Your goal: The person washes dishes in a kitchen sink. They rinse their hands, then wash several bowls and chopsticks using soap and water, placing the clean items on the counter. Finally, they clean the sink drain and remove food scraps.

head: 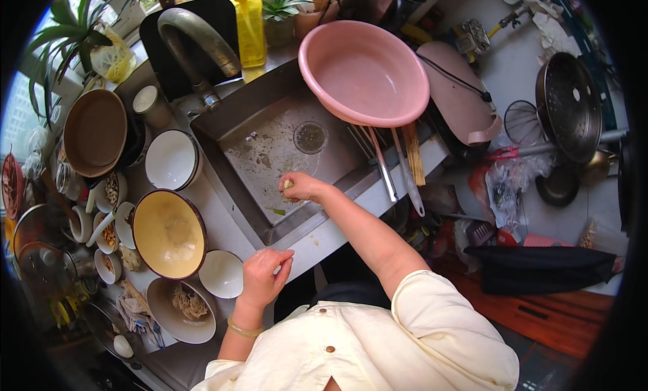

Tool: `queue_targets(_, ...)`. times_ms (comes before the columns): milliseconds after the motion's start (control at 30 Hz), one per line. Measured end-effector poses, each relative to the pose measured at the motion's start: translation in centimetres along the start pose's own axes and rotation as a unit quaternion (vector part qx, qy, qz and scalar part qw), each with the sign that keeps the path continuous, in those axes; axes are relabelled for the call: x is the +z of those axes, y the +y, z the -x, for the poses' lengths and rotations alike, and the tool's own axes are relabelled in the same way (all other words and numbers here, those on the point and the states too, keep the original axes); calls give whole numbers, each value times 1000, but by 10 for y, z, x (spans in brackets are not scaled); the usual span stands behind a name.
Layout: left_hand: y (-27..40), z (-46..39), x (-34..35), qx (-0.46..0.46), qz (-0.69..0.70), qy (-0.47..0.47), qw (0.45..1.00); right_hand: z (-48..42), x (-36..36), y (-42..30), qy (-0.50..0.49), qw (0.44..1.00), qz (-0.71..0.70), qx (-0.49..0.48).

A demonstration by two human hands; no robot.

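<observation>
My right hand [304, 187] hangs over the near side of the stainless steel sink [243, 143]. Its fingers are closed around a pale, crumbly clump [288, 185] that I cannot identify further. Below it, a green scrap [276, 210] lies on the sink floor, and the drain [311, 137] is farther back. My left hand [264, 274], with a bangle at the wrist, is held before my body with curled fingers. Nothing shows in it. Nearest to it is a white bowl [221, 273], beside a yellow enamel basin [169, 234].
A pink plastic basin [364, 72] rests over the sink's right part. Utensil handles [385, 168] jut past the front edge. The faucet [197, 47] arches behind. At left stand a bowl with a brown clump [190, 305], white enamel bowls [172, 159] and a brown pot [95, 133].
</observation>
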State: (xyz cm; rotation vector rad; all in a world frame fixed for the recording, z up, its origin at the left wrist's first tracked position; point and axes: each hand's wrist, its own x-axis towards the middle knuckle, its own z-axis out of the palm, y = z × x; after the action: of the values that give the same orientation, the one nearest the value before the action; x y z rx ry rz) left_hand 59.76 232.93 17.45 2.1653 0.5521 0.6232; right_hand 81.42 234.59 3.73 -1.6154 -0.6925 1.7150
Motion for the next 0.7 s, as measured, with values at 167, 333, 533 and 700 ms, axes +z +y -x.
queue_targets(167,7,0,6,11,4,-50,999,32,16,3,40,996,-47,-67)
queue_targets(333,14,-14,20,42,15,-81,996,116,-19,-28,35,978,-145,-149)
queue_targets(533,22,-31,39,58,1,-93,994,272,-99,-43,173,950,-99,-242)
queue_targets(700,28,-37,63,36,-14,-112,993,327,-155,36,365,913,38,-178)
